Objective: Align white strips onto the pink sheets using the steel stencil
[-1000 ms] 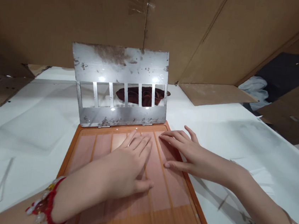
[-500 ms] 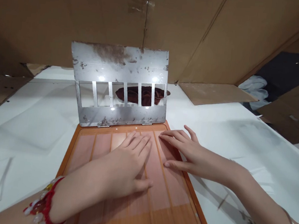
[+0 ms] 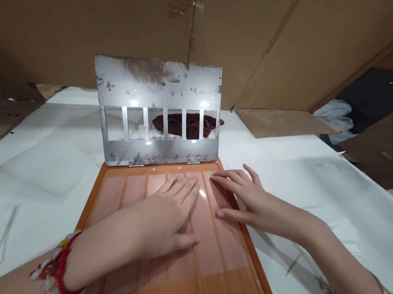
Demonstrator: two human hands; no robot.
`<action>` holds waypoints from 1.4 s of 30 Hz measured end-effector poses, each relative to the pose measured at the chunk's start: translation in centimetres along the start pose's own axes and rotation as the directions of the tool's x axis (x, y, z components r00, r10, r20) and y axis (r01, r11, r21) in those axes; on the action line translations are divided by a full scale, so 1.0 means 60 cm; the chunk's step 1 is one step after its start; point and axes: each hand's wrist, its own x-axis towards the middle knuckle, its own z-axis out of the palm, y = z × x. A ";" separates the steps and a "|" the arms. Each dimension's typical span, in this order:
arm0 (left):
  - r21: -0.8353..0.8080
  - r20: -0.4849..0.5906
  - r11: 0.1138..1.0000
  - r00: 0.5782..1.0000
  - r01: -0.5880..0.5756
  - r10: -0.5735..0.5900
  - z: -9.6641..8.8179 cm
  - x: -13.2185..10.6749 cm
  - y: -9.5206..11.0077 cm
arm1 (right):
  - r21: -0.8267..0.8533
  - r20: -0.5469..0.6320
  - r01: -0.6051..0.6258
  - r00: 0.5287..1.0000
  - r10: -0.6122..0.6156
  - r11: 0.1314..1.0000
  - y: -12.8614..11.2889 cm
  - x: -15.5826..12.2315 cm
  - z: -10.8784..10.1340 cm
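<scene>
An orange board with long grooved channels lies in front of me on a white table. A translucent film sheet covers its far half. My left hand lies flat on the film near the middle, fingers stretched forward. My right hand rests flat on the film at the board's right side, fingers spread and pointing left. A hinged metal plate with several slots stands upright at the board's far edge. Neither hand holds anything.
Large cardboard sheets lean over the back of the table. A dark brown cloth shows through the plate's slots. A cardboard flap lies at the back right. A red beaded bracelet is on my left wrist.
Both hands stay pressed on the film almost where they were; the left hand has shifted very slightly.
</scene>
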 end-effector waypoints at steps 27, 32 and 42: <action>-0.028 -0.045 0.999 0.999 0.019 -0.020 0.004 -0.005 -0.007 | 0.003 -0.043 -0.004 0.999 0.004 1.000 0.007 -0.007 0.001; -0.041 -0.088 0.999 0.996 0.004 -0.008 0.010 -0.004 -0.012 | -0.001 -0.048 0.005 0.999 -0.005 1.000 0.011 -0.005 0.002; -0.020 -0.072 1.000 0.997 0.019 -0.021 0.008 -0.004 -0.011 | -0.011 -0.044 -0.007 0.999 0.006 1.000 0.005 -0.008 0.002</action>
